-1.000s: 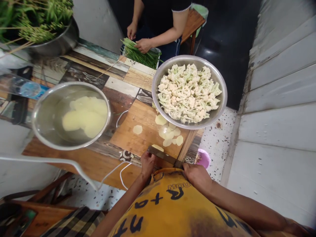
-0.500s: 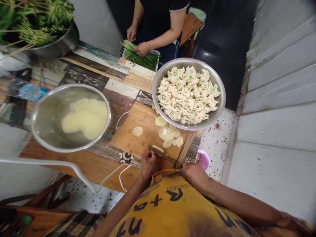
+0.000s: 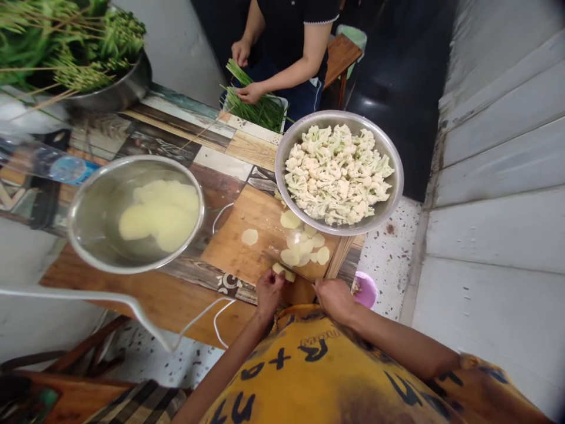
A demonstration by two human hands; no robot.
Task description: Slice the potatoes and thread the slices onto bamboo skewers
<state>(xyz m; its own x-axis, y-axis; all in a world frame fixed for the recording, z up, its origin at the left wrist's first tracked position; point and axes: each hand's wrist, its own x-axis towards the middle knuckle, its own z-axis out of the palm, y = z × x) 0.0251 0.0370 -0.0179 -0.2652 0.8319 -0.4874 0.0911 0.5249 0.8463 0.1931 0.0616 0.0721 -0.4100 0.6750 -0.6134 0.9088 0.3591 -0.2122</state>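
My left hand [image 3: 270, 290] is closed on a piece of potato [image 3: 283, 271] at the near edge of the wooden cutting board [image 3: 238, 241]. In my right hand [image 3: 334, 299] is the handle of a knife [image 3: 301, 274], whose blade lies along the far side of that piece. Several thin potato slices [image 3: 304, 247] are scattered on the right part of the board, and a single slice [image 3: 249, 237] sits apart to the left. The blade is partly blurred against the board.
A metal bowl of cauliflower [image 3: 338, 176] stands beyond the board. Left of it, a metal pot [image 3: 77, 227] holds peeled potatoes [image 3: 161, 212] in liquid. Greens with skewers [image 3: 92, 47] fill a basin at far left. Across the table, a person's hands [image 3: 251, 93] handle long green stalks [image 3: 260, 112].
The knife has shifted from in front of the potato piece to its far side, and my right hand moved slightly left and up. The other person's hands have shifted on the green stalks.
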